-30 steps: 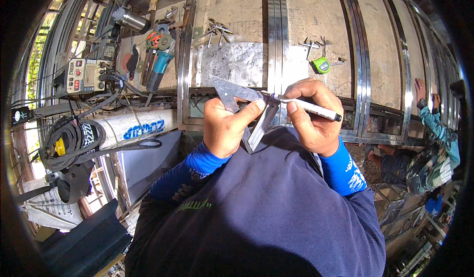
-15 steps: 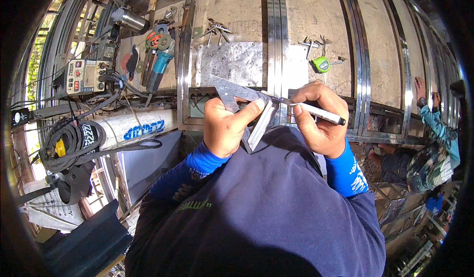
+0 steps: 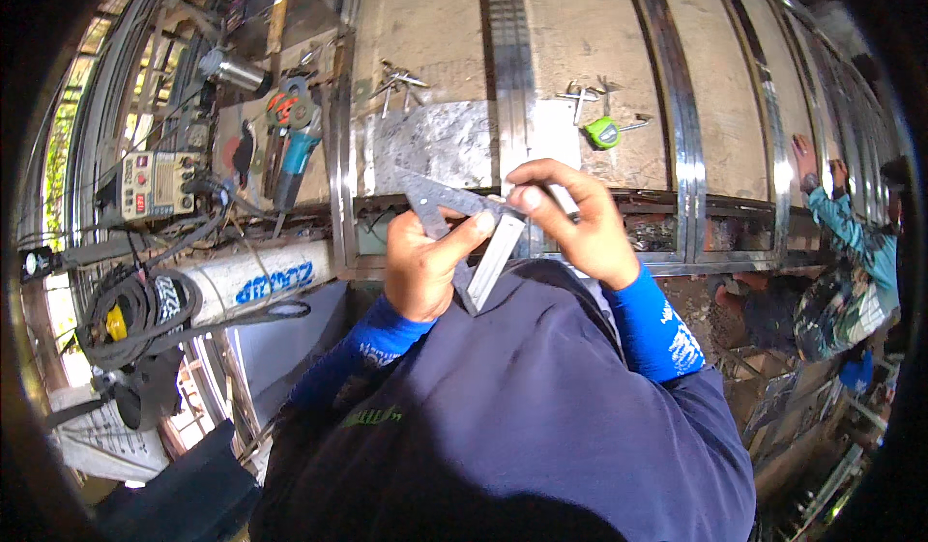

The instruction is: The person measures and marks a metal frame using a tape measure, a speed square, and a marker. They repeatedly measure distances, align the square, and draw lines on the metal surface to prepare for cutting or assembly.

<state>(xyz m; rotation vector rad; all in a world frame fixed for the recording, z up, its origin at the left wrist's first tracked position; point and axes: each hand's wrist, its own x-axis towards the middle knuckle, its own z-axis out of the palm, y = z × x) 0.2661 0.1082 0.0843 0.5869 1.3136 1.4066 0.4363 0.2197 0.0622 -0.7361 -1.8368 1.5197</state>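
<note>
In front of my torso my left hand (image 3: pixel 425 262) is closed around a grey metal triangle square (image 3: pixel 425 192), thumb on top. A short, light metal bar (image 3: pixel 497 263) lies slanted along the square's edge, its lower end near my shirt. My right hand (image 3: pixel 577 215) has its thumb and forefinger at the upper end of the bar and square. A white marker (image 3: pixel 563 200) is tucked among its fingers, mostly hidden. Whether those fingertips also pinch the bar is hard to see.
Shiny metal rails (image 3: pixel 686 155) cross the wooden bench. On it lie a green tape measure (image 3: pixel 603 133), small metal pieces (image 3: pixel 398 85) and a blue angle grinder (image 3: pixel 296 160). A welding machine (image 3: pixel 155 184) and a white cylinder (image 3: pixel 251 276) stand left. Another person's sleeve (image 3: pixel 851 223) shows at right.
My right hand has moved left to the top of the square, and the marker has swung from pointing along the bar into the fingers. The view has shifted slightly.
</note>
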